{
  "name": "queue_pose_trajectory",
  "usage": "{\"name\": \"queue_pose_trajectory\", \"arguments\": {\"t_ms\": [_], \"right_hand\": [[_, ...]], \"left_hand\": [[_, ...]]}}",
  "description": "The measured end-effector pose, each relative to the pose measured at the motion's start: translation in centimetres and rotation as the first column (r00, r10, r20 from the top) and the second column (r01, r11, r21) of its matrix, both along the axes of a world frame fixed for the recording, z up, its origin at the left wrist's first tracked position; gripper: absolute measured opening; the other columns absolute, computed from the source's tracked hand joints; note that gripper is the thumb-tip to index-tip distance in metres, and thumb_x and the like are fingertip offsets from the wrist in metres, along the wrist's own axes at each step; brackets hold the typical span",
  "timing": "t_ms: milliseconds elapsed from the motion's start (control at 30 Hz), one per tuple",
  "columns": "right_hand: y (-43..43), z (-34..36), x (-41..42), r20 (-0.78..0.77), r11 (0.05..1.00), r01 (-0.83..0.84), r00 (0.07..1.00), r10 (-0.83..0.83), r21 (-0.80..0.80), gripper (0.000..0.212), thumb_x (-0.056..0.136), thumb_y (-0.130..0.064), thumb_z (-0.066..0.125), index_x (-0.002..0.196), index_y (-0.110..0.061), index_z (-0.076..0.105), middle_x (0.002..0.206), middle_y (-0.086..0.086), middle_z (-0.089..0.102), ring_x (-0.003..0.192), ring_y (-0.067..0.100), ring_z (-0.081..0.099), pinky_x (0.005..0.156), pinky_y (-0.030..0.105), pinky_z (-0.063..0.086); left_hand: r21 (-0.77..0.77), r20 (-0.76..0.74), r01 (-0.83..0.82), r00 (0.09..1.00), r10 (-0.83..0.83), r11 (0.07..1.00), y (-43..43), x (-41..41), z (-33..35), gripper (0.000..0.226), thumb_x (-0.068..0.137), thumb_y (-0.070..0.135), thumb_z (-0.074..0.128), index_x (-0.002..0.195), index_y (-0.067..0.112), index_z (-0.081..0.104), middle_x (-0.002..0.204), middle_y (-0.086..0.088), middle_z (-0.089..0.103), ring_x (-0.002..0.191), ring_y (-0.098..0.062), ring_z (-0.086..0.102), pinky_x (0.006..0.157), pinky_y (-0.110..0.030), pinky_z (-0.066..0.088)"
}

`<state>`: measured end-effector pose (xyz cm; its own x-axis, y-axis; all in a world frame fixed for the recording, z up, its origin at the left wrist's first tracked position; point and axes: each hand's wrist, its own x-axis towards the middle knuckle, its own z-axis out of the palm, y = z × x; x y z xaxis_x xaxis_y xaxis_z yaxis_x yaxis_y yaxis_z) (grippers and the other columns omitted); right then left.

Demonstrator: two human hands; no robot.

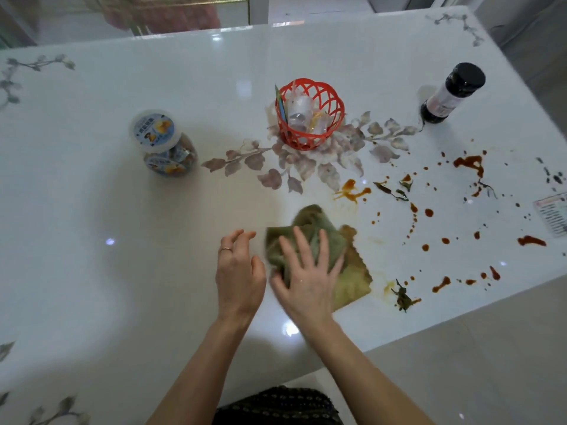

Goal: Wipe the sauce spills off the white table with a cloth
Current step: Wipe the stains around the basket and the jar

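We see the right hand (pixel 306 277) pressed flat on the green cloth (pixel 310 220), fingers (pixel 302 243) spread and straight, curled round nothing. The left hand (pixel 239 271) is just beside the cloth, its fingers loosely curled and empty. The cloth lies near the front edge of the bench (pixel 122 240), with the sauce spills (pixel 469 162) to its right.

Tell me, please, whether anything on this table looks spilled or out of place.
Reddish-brown sauce spills spatter the right side of the white table, with green scraps near its front edge. The cloth under the right hand is stained brown.

Crumpled green cloth (pixel 310 222) beside sauce spills (pixel 468 162)
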<state>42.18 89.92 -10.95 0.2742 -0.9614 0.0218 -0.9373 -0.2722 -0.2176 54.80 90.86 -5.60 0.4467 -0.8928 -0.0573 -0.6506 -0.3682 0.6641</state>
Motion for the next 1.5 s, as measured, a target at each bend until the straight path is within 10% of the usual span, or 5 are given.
{"name": "queue_pose_trajectory", "arguments": {"t_ms": [600,833,1067,1367,1500], "right_hand": [[1.7,-0.8,-13.5,-0.036,0.977,-0.206,0.978,0.204,-0.051,0.063,0.090,-0.062,0.049,0.147,-0.037,0.045,0.160,-0.008,0.033,0.150,0.029,0.022,0.105,0.066,0.031],[0.9,-0.3,-13.4,-0.037,0.985,0.174,0.984,-0.174,0.005,0.063,0.091,-0.065,0.035,0.149,-0.040,0.039,0.160,-0.008,0.031,0.148,0.032,0.022,0.107,0.069,0.023],[1.1,-1.3,-19.2,0.005,0.959,-0.265,0.964,0.267,-0.097,0.060,0.088,-0.057,0.051,0.144,-0.036,0.049,0.155,-0.006,0.041,0.144,0.029,0.033,0.104,0.064,0.033],[-1.6,-1.0,-22.0,0.032,0.951,0.300,0.954,-0.299,-0.073,0.057,0.091,-0.057,0.036,0.140,-0.034,0.052,0.151,-0.004,0.046,0.139,0.029,0.033,0.103,0.063,0.031],[1.1,-1.6,-20.2,0.005,0.991,0.001,1.000,0.000,-0.135,0.052,0.090,-0.052,0.045,0.139,-0.036,0.053,0.151,-0.006,0.046,0.137,0.032,0.039,0.101,0.061,0.030]], "left_hand": [[-0.010,0.024,0.080,0.996,-0.080,0.997,-0.5,-5.8,1.0,0.041,0.082,-0.004,0.055,0.121,0.006,0.058,0.128,-0.015,0.049,0.118,-0.027,0.050,0.096,-0.020,0.030],[-0.011,0.032,0.050,0.998,-0.049,0.999,0.4,-7.8,0.6,0.043,0.079,-0.007,0.054,0.119,0.007,0.059,0.126,-0.015,0.050,0.117,-0.026,0.051,0.095,-0.017,0.031],[-0.013,0.030,0.058,0.998,-0.058,0.998,1.3,-11.1,0.6,0.041,0.080,-0.006,0.054,0.119,0.006,0.059,0.126,-0.014,0.050,0.117,-0.026,0.051,0.095,-0.020,0.032],[-0.007,0.047,0.017,0.999,-0.016,1.000,3.3,-12.3,1.0,0.040,0.082,-0.005,0.055,0.120,0.008,0.059,0.129,-0.013,0.049,0.118,-0.025,0.050,0.094,-0.021,0.034],[-0.002,0.039,0.043,0.998,-0.043,0.999,3.2,-14.1,0.8,0.041,0.081,-0.005,0.055,0.120,0.008,0.059,0.128,-0.013,0.050,0.118,-0.025,0.051,0.094,-0.022,0.034]]}}
